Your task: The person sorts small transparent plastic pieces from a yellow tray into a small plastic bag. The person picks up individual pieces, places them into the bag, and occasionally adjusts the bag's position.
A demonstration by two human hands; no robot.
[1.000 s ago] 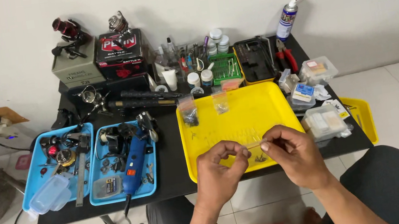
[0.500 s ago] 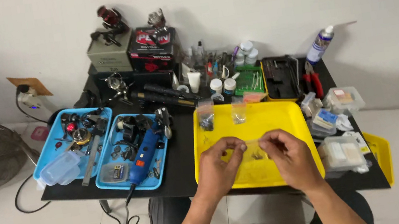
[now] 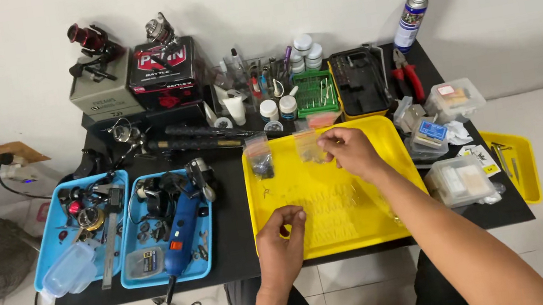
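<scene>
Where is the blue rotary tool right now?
In the head view the blue rotary tool lies in the right-hand blue tray, left of the yellow tray, with its cord hanging off the table's front edge.

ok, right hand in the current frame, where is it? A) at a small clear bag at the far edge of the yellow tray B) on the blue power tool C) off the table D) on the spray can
A: the right hand reaches across the yellow tray to a small clear bag at its far edge.
</scene>
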